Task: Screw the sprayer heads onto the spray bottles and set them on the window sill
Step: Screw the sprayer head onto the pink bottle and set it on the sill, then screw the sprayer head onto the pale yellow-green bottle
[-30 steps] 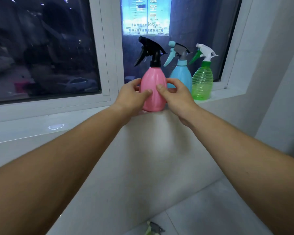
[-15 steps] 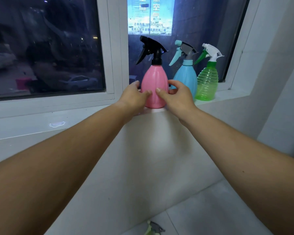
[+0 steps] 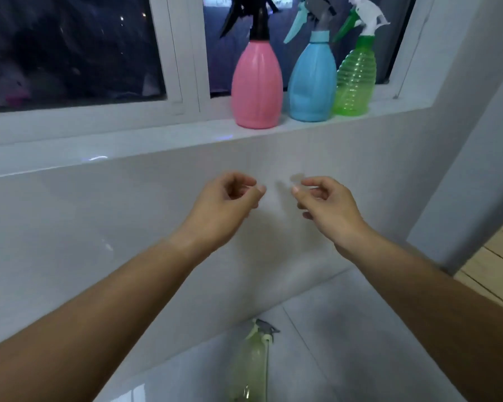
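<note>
Both hands, left [image 3: 230, 204] and right [image 3: 325, 207], are held empty, fingers loosely curled; the pale bottle [image 3: 251, 364] lying near could be rolled away if grasped carelessly.

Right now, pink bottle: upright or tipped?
Upright. The pink bottle stands on its base on the window sill, black sprayer head on top; neither hand touches it.

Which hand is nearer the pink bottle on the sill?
Left. The left hand hangs almost directly below the pink bottle; the right hand is below and off to its right.
</note>
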Demonstrator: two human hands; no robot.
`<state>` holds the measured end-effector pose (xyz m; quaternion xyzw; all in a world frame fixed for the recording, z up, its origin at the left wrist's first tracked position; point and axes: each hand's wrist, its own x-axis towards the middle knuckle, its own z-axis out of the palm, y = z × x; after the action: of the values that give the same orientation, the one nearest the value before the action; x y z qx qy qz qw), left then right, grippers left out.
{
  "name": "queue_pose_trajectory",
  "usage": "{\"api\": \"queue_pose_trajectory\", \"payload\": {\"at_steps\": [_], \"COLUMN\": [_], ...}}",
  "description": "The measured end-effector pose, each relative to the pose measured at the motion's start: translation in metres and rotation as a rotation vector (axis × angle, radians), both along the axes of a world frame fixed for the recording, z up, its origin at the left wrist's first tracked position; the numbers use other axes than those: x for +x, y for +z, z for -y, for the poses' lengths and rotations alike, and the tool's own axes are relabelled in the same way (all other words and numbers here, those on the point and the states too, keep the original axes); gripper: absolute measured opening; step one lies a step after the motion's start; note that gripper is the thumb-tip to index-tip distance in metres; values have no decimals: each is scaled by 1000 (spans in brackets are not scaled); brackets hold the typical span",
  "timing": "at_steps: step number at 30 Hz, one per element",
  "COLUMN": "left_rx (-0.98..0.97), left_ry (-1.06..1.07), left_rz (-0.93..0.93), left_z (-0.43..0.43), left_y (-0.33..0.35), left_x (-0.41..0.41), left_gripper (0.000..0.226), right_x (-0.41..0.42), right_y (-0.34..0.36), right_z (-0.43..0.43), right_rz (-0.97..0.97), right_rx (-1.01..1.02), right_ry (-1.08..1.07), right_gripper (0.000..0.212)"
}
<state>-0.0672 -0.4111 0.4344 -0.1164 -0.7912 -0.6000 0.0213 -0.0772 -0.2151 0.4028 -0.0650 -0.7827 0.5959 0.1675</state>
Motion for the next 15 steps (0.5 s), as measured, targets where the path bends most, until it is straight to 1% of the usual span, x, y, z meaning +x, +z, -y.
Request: {"api": "queue_pose_trajectory", "payload": {"at_steps": [2, 3, 5, 8, 12, 15], "left_rx": [-102, -165, -282, -463, -590, -638], "left_ry": [-55, -74, -90, -127, -141, -207], "left_rz": [168, 270, 441, 658, 826, 906], "left_z": [5, 9, 18, 27, 32, 26], "left_y": [-56, -87, -147, -222, -298, -337], "left_x": [5, 6, 7, 15, 20, 20], "left_gripper": [14, 18, 34, 52, 75, 89], "right_x": [11, 16, 26, 39, 44, 39], "right_y": [-51, -80, -133, -205, -285, -332], "right_z": [-6, -8, -12, -11, -5, -1], "right_rz": [160, 253, 416, 592, 764, 800], "right_rx": [-24, -24, -15, -30, -47, 23], "right_ry": [26, 41, 70, 67, 21, 29], "right_gripper": [26, 31, 37, 35, 32, 28]}}
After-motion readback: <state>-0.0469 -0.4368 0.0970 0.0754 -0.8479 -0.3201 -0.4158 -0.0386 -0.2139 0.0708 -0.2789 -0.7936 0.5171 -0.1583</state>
